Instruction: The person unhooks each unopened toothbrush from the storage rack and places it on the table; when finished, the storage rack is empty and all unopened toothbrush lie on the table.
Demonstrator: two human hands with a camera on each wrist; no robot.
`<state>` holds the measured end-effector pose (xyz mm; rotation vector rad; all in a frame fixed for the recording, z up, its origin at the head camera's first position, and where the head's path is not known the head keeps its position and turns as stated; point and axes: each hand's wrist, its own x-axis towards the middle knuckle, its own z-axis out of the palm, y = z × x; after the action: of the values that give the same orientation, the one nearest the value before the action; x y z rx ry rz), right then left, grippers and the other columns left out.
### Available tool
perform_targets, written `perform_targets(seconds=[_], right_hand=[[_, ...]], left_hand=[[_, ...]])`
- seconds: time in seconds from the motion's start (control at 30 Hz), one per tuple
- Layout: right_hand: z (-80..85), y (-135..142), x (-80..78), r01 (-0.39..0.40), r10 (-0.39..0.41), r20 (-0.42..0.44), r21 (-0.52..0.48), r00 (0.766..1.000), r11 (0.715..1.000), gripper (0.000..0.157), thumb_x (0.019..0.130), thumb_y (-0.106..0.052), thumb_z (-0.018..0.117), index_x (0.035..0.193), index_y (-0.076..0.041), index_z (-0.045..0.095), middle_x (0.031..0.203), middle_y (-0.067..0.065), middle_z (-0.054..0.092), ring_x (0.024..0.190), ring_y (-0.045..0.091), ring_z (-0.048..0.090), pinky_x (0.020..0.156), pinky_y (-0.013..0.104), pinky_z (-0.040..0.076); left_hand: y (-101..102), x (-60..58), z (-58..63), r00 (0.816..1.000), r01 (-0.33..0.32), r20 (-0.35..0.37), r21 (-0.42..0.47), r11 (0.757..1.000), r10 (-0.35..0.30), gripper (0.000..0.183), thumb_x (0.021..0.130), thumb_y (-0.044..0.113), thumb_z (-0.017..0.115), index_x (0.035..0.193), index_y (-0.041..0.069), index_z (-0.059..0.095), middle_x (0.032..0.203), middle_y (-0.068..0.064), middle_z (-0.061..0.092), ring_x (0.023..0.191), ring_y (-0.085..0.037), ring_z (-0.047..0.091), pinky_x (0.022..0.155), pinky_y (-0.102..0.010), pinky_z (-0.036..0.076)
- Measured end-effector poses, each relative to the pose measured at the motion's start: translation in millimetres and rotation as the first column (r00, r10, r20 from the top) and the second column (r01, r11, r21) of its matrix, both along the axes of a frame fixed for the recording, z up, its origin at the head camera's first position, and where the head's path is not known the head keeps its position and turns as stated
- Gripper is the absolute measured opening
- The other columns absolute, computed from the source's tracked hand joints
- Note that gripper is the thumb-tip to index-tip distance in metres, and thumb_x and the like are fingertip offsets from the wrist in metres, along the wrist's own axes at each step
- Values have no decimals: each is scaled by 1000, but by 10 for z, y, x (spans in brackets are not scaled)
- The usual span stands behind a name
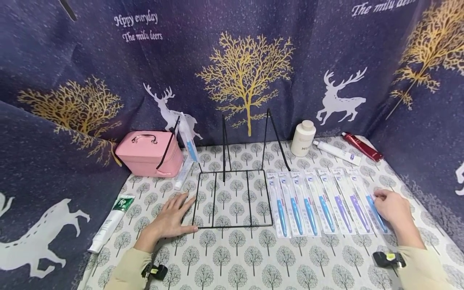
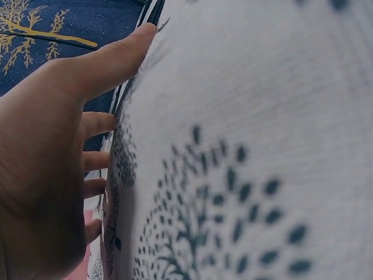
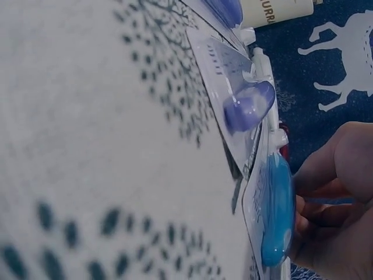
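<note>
My left hand (image 1: pixel 172 218) lies with spread fingers on the tablecloth at the left side of a black wire rack (image 1: pixel 232 226). Its thumb touches the rack's front left corner. In the left wrist view the fingers (image 2: pixel 96 125) are extended and hold nothing. Several toothbrushes in clear blister packs lie side by side right of the rack, some blue, some purple. With curled fingers my right hand (image 1: pixel 393 209) pinches the rightmost blue toothbrush (image 1: pixel 377 213) at its right edge. The right wrist view shows its blue handle (image 3: pixel 278 210) against my thumb and fingers, near a purple toothbrush (image 3: pixel 247 108).
A pink case (image 1: pixel 148 155) stands back left, with a packaged toothbrush (image 1: pixel 189 139) upright beside it and a tube (image 1: pixel 184 174) below. A green-capped white tube (image 1: pixel 112 221) lies left. A cream bottle (image 1: pixel 303 139), white tube (image 1: pixel 337 152) and red tube (image 1: pixel 362 146) are back right.
</note>
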<state>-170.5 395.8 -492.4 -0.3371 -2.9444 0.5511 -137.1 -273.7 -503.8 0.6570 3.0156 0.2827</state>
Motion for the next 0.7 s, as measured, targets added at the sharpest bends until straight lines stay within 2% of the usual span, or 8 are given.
perform_targets(seconds=[0.13, 0.3, 0.33, 0.43, 0.5, 0.57, 0.6, 0.7], right_hand=[[9, -57, 44, -24, 24, -43, 6, 999, 1000, 33, 85, -15, 47, 109, 4, 59, 94, 25, 64, 89, 51, 53, 70, 55, 39], [94, -181, 75, -34, 32, -113, -15, 993, 999, 33, 84, -15, 47, 111, 2, 59, 92, 21, 66, 86, 42, 58, 69, 50, 37], [124, -220, 81, -34, 31, -142, -22, 989, 999, 33, 84, -15, 48, 109, 1, 60, 90, 20, 67, 79, 37, 60, 68, 49, 36], [217, -392, 96, -52, 30, -244, -84, 969, 995, 29, 84, -15, 52, 108, -2, 63, 87, 17, 68, 65, 2, 58, 67, 32, 41], [263, -541, 96, -96, 41, -334, -147, 942, 984, 26, 84, -14, 56, 106, -4, 65, 84, 14, 68, 64, -17, 48, 65, 14, 43], [297, -717, 91, -172, 65, -418, -223, 906, 960, 25, 82, -10, 60, 106, -4, 65, 84, 11, 68, 66, -25, 44, 62, 2, 41], [312, -808, 85, -218, 81, -462, -250, 883, 944, 24, 82, -7, 62, 105, -3, 66, 85, 11, 67, 68, -25, 45, 64, -1, 41], [362, -1073, 60, -371, 147, -588, -281, 795, 885, 28, 77, 3, 65, 104, 0, 66, 88, 14, 67, 76, -17, 52, 71, 0, 43]], left_hand=[[-5, 7, -22, 1000, -2, -4, -10, 1000, 2, 100, 68, 79, 50, 145, 21, 24, 151, -14, 18, 134, -40, 21, 105, -63, 18], [-6, 12, -31, 1000, -3, -9, -7, 1000, 2, 100, 68, 79, 49, 145, 22, 24, 151, -13, 19, 134, -39, 21, 105, -64, 19], [-6, 10, -32, 1000, 0, -10, -4, 1000, 0, 99, 68, 79, 49, 145, 22, 24, 151, -13, 19, 134, -39, 21, 105, -64, 19], [-5, 9, -29, 1000, 4, -7, 4, 1000, -4, 99, 68, 79, 49, 146, 22, 23, 151, -13, 19, 135, -39, 20, 105, -63, 18], [-10, 6, -34, 1000, 6, -11, 2, 1000, -6, 99, 68, 79, 49, 146, 22, 24, 151, -13, 19, 134, -39, 21, 105, -63, 18], [-11, 5, -31, 1000, 5, -11, 6, 1000, -5, 99, 68, 78, 49, 146, 22, 24, 151, -13, 19, 134, -39, 21, 105, -63, 18], [-12, 4, -29, 1000, 5, -12, 7, 1000, -5, 99, 69, 78, 49, 146, 21, 24, 151, -13, 20, 134, -39, 21, 105, -63, 18], [-8, 3, -24, 1000, 7, -15, 9, 1000, -7, 99, 69, 77, 50, 145, 21, 25, 150, -13, 20, 134, -39, 21, 105, -63, 18]])
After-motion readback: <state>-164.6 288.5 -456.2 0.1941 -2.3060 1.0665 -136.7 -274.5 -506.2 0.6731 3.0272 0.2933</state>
